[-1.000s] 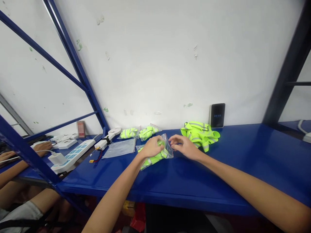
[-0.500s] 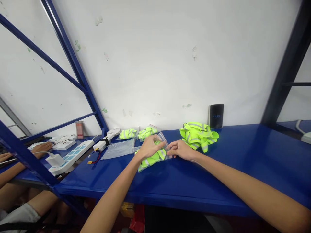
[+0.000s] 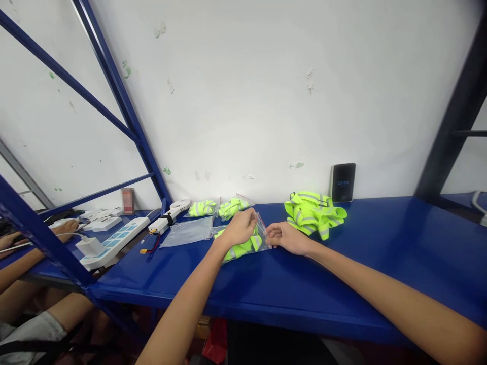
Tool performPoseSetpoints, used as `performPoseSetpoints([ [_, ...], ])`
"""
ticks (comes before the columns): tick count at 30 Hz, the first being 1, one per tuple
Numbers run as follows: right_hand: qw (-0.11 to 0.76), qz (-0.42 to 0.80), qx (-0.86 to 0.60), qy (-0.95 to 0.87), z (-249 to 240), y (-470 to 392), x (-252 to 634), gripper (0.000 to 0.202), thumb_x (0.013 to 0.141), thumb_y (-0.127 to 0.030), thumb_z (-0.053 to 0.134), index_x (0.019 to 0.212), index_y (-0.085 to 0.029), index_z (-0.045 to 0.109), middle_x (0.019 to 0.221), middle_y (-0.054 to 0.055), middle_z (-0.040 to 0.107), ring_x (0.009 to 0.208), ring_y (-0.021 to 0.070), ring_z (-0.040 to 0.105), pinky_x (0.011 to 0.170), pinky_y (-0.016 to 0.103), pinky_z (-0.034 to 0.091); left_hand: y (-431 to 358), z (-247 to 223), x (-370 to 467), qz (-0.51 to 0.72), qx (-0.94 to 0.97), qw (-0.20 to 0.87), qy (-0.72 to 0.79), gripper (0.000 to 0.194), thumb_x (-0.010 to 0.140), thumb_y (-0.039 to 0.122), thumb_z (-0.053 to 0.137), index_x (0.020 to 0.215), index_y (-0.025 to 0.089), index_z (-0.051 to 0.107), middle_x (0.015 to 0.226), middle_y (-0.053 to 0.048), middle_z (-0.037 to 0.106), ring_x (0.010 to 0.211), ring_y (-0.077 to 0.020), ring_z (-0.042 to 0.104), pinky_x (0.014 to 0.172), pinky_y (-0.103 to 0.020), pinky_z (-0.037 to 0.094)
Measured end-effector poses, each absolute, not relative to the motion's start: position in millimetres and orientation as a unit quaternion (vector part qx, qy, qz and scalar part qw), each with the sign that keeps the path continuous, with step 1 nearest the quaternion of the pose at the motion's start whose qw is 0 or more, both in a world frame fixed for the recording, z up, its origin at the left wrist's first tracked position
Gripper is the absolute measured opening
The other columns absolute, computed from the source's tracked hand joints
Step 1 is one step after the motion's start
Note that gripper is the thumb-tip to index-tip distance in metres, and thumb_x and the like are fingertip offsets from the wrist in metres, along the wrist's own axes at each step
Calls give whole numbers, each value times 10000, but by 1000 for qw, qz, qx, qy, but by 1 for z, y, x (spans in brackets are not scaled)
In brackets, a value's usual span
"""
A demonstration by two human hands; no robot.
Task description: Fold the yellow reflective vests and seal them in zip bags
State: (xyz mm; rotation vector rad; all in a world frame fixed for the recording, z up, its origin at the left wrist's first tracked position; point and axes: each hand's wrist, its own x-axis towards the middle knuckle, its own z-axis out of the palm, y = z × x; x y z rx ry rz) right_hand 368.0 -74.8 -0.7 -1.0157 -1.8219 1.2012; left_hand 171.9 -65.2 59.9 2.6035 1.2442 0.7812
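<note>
Clear bag (image 3: 263, 229) of yellow strapping (image 3: 243, 249), mouth end facing the right hand (image 3: 287, 237), which pinches it; left hand (image 3: 239, 228), curled, grips the bag's far edge.

Left hand (image 3: 239, 228), right hand (image 3: 288, 237), both touching bag (image 3: 246, 247)

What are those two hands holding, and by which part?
A clear bag with yellow-green material inside. The right hand seems to pinch its right-hand end; the left hand lies over the bag, its exact grip hidden.
</note>
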Motion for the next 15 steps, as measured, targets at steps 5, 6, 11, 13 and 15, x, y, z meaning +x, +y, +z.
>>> performPoseSetpoints([
  [5, 361, 483, -403, -689, 1, -74, 367, 319, 680, -224, 712, 973, -122, 638, 656, 20, 693, 591, 151, 630, 634, 300, 533, -60, 45, 169, 337, 822, 113, 446, 305, 952, 317, 322, 713, 190, 461, 643, 20, 476, 618, -144, 454, 603, -275, 308],
  [6, 359, 489, -399, -687, 2, -74, 368, 349, 684, -234, 715, 1005, -118, 641, 677, 28, 705, 610, 157, 644, 650, 307, 543, -59, 42, 168, 349, 816, 114, 446, 314, 956, 326, 323, 715, 187, 470, 645, 20, 480, 625, -143, 460, 616, -275, 316],
  [11, 358, 530, -360, -679, 3, -72, 373, 348, 777, -296, 648, 1084, -132, 631, 811, 59, 732, 755, 179, 704, 731, 318, 561, -57, 38, 165, 375, 810, 101, 439, 309, 958, 333, 345, 735, 182, 494, 660, 18, 512, 639, -141, 479, 652, -276, 330],
  [13, 360, 535, -352, -678, 1, -71, 374, 318, 778, -295, 652, 1055, -141, 625, 803, 51, 728, 753, 171, 703, 733, 311, 560, -58, 38, 165, 376, 810, 97, 440, 310, 959, 332, 344, 726, 184, 486, 651, 19, 501, 634, -141, 473, 647, -276, 326],
  [15, 362, 528, -356, -681, 0, -71, 374, 299, 754, -300, 685, 999, -145, 611, 754, 40, 723, 698, 159, 690, 702, 303, 556, -60, 39, 166, 378, 809, 96, 440, 314, 960, 335, 342, 724, 184, 485, 649, 18, 498, 634, -142, 470, 642, -276, 323],
])
